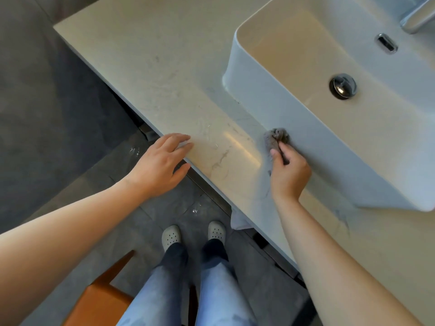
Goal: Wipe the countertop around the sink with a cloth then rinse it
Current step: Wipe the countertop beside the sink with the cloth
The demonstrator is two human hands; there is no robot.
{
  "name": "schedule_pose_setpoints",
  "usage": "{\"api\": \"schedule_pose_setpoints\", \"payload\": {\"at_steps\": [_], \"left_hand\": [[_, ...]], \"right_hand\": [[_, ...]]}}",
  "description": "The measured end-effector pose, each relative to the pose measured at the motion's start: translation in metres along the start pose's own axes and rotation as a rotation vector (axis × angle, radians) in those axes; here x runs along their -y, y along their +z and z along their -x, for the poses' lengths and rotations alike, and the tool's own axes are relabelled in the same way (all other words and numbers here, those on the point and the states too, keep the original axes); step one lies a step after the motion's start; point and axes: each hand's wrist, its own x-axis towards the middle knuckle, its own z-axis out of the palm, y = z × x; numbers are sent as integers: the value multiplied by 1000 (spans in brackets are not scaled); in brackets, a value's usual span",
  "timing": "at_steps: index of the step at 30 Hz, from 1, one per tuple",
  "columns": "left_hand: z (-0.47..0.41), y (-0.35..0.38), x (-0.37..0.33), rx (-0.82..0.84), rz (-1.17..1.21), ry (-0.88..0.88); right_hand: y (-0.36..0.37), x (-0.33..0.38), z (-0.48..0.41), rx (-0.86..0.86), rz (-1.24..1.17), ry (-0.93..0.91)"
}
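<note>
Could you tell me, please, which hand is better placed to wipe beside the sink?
Right: the right hand grips the cloth against the countertop beside the sink; the left hand rests empty on the edge.

- Countertop (164, 78): pale cream-beige stone with faint grey-brown veins and a glossy light streak near the front edge
- Sink (259, 109): white, the outer wall shaded bluish-grey, the bowl inside tinted warm cream
- Drain (342, 86): shiny chrome with a dark ring round it
- Overflow (387, 45): chrome rim, dark slot
- Tap (416, 20): silver
- Cloth (275, 136): grey, mottled darker at the bunched end
- Floor (47, 114): dark grey tiles, cloudy mottling, thin dark joints, a few white specks
- Shoes (171, 236): off-white, dotted with small holes
- Jeans (219, 290): washed light blue with paler patches, dark navy at the lower legs
- Seat (101, 302): orange, with a dark brown frame
</note>
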Motion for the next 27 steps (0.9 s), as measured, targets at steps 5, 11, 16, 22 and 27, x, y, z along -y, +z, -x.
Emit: {"api": "schedule_pose_setpoints", "payload": {"at_steps": [5, 11, 16, 22, 27], "left_hand": [[-1, 6, 12, 2, -57, -69], [-3, 9, 17, 11, -75, -64], [-1, 10, 19, 17, -89, -52], [-1, 11, 20, 5, -69, -46], [-1, 8, 24, 17, -58, -35]], "right_hand": [[25, -8, -7, -104, 60, -50], [33, -8, -12, -96, 77, -117], [53, 12, -21, 29, 39, -204], [57, 21, -2, 73, 31, -196], [45, 25, 65, 179, 1, -253]]}}
